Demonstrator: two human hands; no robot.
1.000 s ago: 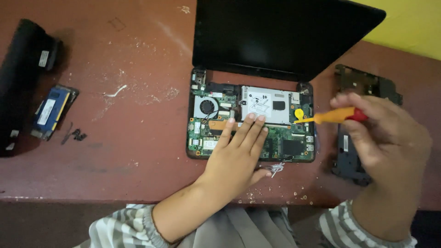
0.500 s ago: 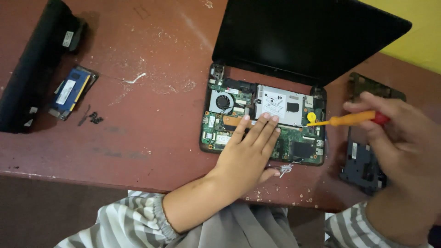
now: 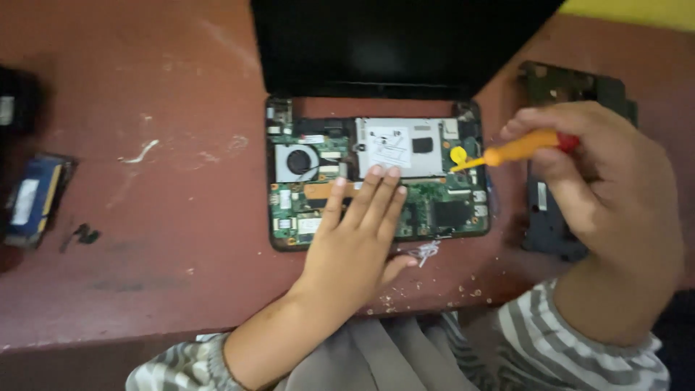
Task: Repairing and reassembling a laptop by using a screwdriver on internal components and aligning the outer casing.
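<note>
A small opened laptop (image 3: 376,177) lies on the red-brown table, its green circuit board, round fan (image 3: 298,162) and silver plate bared, its dark screen tilted back. My left hand (image 3: 358,242) rests flat on the board's front half, fingers spread towards the silver plate. An orange-handled screwdriver (image 3: 517,148) is gripped in my right hand (image 3: 597,185); its tip points left and touches the board's right side next to a yellow round part (image 3: 458,154).
A black removed cover piece (image 3: 557,217) lies right of the laptop, partly under my right hand. A blue memory module (image 3: 30,199) and small dark bits (image 3: 85,233) sit at the left. A small screw cluster (image 3: 426,251) lies by the table's front edge.
The view has moved closer and shifted, so the laptop looks larger and the black object at the far left is nearly out of frame. Both hands keep their places on the board.
</note>
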